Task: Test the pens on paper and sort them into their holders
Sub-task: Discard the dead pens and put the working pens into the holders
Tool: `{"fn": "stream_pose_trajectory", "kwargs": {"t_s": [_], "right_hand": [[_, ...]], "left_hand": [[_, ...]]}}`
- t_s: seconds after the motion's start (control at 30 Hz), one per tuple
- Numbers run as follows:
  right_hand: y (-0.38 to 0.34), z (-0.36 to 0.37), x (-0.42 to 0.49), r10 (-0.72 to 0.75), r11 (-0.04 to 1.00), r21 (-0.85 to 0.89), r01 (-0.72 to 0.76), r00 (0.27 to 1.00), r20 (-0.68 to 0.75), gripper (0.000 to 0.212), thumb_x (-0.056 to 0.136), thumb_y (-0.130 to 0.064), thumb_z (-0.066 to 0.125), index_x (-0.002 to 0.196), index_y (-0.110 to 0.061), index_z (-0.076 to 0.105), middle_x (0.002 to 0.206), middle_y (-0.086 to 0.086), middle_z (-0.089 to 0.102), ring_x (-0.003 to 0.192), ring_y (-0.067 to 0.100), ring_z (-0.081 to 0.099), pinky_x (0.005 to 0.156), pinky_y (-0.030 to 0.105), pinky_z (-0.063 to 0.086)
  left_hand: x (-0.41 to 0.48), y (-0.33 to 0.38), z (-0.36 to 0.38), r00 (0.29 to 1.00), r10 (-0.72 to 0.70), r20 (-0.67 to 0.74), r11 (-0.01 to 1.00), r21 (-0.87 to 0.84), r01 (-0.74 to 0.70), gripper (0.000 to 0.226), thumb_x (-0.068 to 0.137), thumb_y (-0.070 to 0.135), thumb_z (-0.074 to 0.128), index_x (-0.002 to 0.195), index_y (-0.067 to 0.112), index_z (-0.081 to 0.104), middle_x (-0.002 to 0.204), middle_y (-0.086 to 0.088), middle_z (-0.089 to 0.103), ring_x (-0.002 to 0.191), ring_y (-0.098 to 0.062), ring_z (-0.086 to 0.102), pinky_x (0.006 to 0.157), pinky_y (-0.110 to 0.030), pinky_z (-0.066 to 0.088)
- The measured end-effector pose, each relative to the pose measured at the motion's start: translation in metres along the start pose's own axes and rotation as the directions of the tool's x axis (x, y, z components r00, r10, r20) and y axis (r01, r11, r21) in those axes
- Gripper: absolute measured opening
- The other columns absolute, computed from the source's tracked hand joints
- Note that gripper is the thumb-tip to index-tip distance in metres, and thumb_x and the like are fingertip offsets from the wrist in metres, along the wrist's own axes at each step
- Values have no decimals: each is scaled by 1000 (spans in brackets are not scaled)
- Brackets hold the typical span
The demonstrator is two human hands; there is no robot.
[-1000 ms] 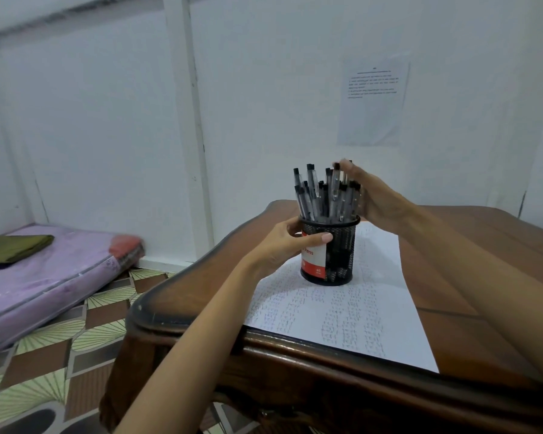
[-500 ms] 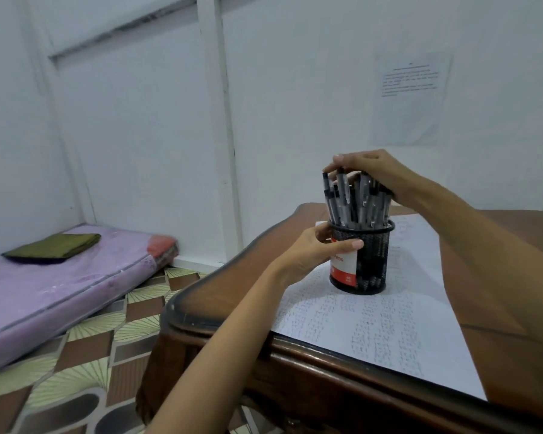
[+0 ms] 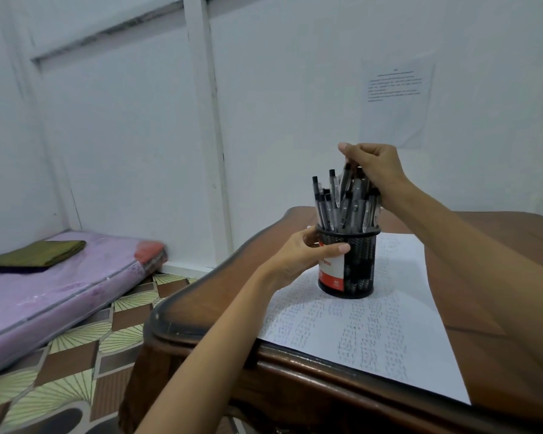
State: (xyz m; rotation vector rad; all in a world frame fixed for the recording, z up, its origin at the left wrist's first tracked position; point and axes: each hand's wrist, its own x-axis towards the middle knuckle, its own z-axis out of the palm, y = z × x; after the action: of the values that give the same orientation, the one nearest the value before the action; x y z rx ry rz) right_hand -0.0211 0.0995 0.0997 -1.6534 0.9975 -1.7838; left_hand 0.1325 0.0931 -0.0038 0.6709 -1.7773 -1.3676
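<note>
My left hand (image 3: 298, 255) grips the black holder (image 3: 358, 264), which stands on the marked paper (image 3: 373, 333) on the bench (image 3: 201, 296). My right hand (image 3: 376, 170) pinches one pen (image 3: 345, 178) at its top. The holder looks full, so I think most testing is left.

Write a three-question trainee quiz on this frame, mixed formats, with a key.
1. True or false: the black wire-mesh pen holder stands on the white marked paper sheet.
2. The left hand grips: A) the holder, B) a pen, C) the sheet.
3. Fill in: the right hand pinches the top of a grey plastic ___ standing in the holder.

Key: 1 true; 2 A; 3 pen.
</note>
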Motion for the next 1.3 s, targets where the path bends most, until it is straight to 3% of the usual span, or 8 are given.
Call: {"fn": "stream_pose_trajectory", "kwargs": {"t_s": [0.23, 0.37, 0.53, 0.67, 0.87, 1.03, 1.17, 1.3], "right_hand": [[-53, 0, -6, -206, 867, -393, 308, 938, 279, 30, 89, -49, 52, 78, -27, 69, 84, -13, 68, 84, 5, 62, 76, 21, 44], [-49, 27, -19, -274, 464, -714, 524, 851, 447, 36, 97, -41, 42, 98, -20, 72, 103, -2, 70, 100, 17, 61, 81, 31, 44], [-15, 38, -26, -83, 0, -824, 566, 821, 564, 42, 100, -27, 30, 63, -9, 40, 67, 4, 46, 69, 27, 49, 48, 27, 20], [-25, 41, -26, -30, -67, -802, 593, 803, 596, 37, 95, -24, 41, 60, -10, 40, 57, 1, 36, 54, 20, 36, 47, 27, 17], [-30, 29, -23, -17, 174, -777, 605, 791, 612, 26, 86, -35, 59, 66, -24, 70, 58, -6, 60, 62, 13, 52, 49, 21, 30], [-30, 8, -10, 29, 649, -626, 433, 808, 588, 18, 79, -28, 73, 97, -27, 70, 93, -6, 72, 90, 3, 64, 78, 16, 46], [-42, -12, -2, -11, 502, -812, 297, 941, 338, 38, 82, -51, 63, 114, -30, 61, 115, -4, 60, 112, 15, 52, 92, 34, 42], [-27, -10, -11, 407, 693, -720, 33, 807, 429, 55, 89, -61, 37, 127, -23, 51, 121, -6, 53, 111, 20, 55, 94, 38, 46]], "left_hand": [[0, 0, 0, 999, 20, 27, 1000, -3, -20, 54, 63, 29, 78, 114, 21, 62, 120, -6, 64, 114, -22, 58, 100, -37, 46], [1, 0, 1, 1000, 21, 8, 1000, 12, -21, 58, 60, 30, 79, 114, 19, 63, 121, -7, 64, 115, -23, 58, 102, -41, 44], [1, -1, 1, 1000, 16, 4, 1000, 14, -16, 61, 59, 32, 79, 115, 17, 62, 121, -8, 63, 115, -23, 57, 102, -41, 44], [0, 1, 1, 1000, 16, 6, 1000, 12, -16, 46, 67, 24, 77, 110, 18, 63, 123, -11, 60, 114, -23, 58, 99, -37, 46], [0, 1, 0, 1000, 8, 20, 1000, -2, -8, 42, 69, 20, 75, 109, 21, 63, 118, -6, 64, 114, -22, 58, 102, -39, 44], [1, -1, -1, 1000, 16, 12, 1000, -2, -16, 59, 59, 31, 80, 114, 18, 63, 119, -7, 64, 114, -23, 58, 100, -39, 45], [1, -1, -1, 1000, 8, 26, 1000, -3, -7, 67, 59, 31, 80, 121, 13, 59, 122, -8, 63, 114, -22, 59, 100, -37, 46], [0, 0, -1, 999, 19, 27, 1000, 0, -19, 62, 61, 31, 79, 118, 15, 61, 122, -7, 63, 114, -22, 59, 98, -36, 47]]}}
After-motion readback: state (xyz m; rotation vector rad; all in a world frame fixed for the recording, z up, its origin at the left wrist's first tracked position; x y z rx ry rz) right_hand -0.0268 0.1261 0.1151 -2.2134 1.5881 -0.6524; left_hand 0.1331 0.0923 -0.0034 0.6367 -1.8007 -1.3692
